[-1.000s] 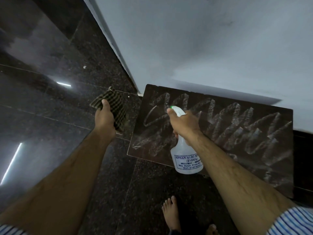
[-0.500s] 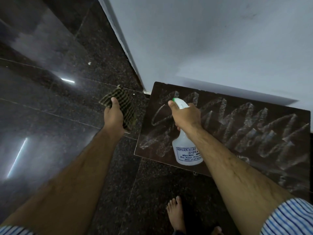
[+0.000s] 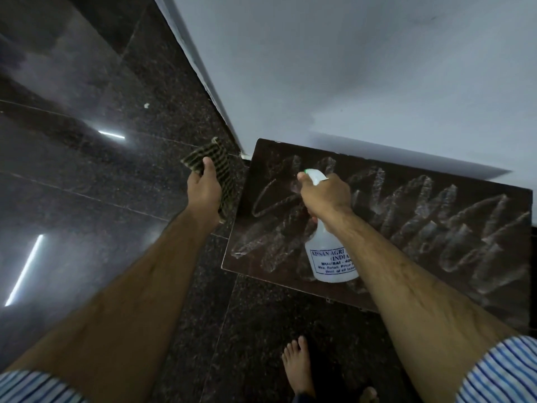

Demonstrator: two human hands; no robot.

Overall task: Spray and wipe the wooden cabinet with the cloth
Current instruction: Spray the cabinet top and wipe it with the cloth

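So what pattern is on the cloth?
A dark-and-tan check on the cloth, clearest in the head view.

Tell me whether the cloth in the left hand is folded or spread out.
Folded. The checked cloth forms a narrow, compact pad, gripped in the left hand with the thumb pressed across its top face.

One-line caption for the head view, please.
Right hand holds a spray bottle over the streaked cabinet top while the left hand holds a checked cloth beside it.
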